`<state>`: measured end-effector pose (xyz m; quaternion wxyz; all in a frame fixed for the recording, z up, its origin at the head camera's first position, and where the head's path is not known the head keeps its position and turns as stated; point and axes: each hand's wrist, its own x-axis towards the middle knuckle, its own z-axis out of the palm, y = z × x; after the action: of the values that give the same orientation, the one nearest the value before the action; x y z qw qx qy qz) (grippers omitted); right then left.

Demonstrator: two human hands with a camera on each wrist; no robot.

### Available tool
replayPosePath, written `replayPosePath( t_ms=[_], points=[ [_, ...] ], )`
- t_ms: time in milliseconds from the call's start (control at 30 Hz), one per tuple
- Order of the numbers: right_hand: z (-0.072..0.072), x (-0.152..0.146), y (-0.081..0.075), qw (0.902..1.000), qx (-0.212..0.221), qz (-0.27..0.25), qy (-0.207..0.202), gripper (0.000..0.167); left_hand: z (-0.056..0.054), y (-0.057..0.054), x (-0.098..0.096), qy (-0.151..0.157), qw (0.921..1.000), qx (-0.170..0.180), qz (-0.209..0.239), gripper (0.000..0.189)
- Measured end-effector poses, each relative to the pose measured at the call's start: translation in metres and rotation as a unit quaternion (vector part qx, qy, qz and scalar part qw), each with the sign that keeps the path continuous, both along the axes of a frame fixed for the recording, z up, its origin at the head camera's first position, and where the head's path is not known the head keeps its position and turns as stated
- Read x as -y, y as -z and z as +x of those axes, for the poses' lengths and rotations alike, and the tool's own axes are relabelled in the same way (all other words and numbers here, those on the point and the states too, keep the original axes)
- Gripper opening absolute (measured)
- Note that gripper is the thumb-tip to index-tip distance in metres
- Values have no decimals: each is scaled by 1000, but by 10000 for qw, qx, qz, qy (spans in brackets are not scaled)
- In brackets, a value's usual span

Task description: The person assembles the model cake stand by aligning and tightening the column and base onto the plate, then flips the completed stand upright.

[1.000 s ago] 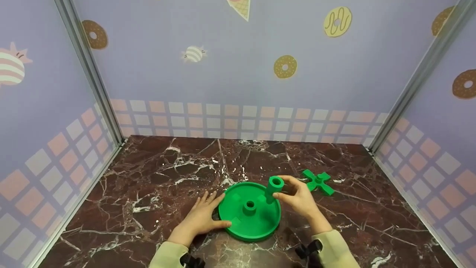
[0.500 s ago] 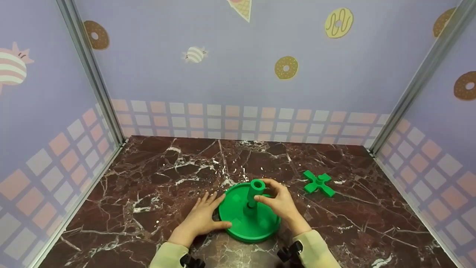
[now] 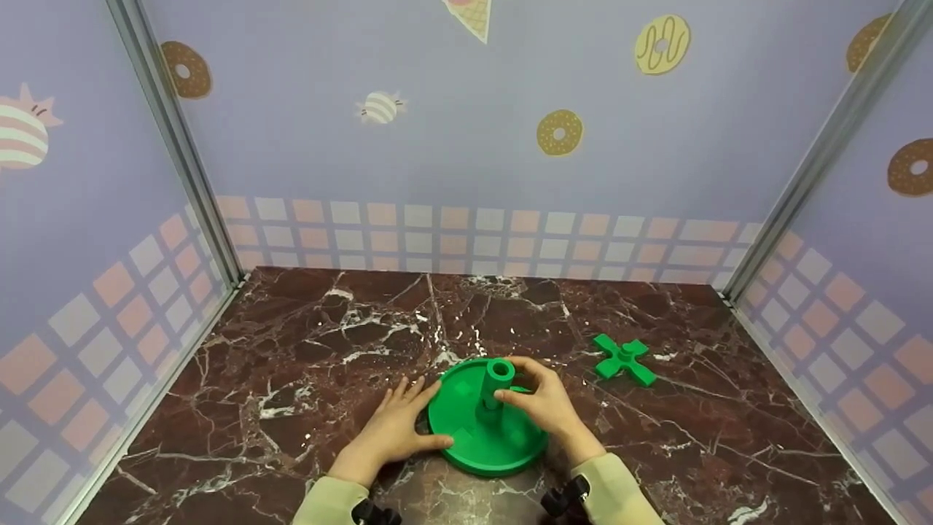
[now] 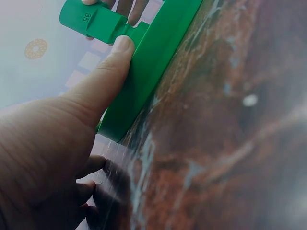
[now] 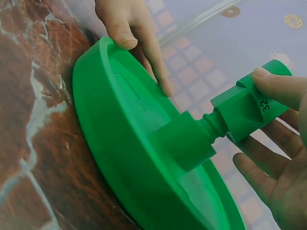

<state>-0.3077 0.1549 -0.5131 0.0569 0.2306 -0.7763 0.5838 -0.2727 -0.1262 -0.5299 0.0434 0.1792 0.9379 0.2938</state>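
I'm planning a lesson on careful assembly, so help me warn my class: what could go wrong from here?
Jamming: ridges on the end of the green post show outside the socket; if the right hand pushes or turns it at a slant, it might bind.

Slipping: the left hand steadies the dish at one side only, so a hard twist might swing it round.

There are three green pieces: one round dish [image 3: 475, 446], one stem [image 3: 497, 385] and one four-armed cross [image 3: 625, 360]. One tabletop [image 3: 350, 306], three walls [image 3: 466, 160] and two corner posts [image 3: 175, 131]. Two hands: one left hand [image 3: 397, 430], one right hand [image 3: 550, 405]; two sleeves [image 3: 618, 490]; two black wrist mounts [image 3: 375, 512]. Five printed doughnuts [image 3: 547, 134], two sweets [image 3: 380, 107], one ice-cream cone [image 3: 472, 20].
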Motion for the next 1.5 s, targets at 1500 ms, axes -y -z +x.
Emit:
replayPosePath(
  t_ms=[1500],
  points=[
    [5, 9, 11, 9934, -362, 994, 451, 60, 0, 1, 0, -14, 9999, 114, -15, 103]
  ],
)
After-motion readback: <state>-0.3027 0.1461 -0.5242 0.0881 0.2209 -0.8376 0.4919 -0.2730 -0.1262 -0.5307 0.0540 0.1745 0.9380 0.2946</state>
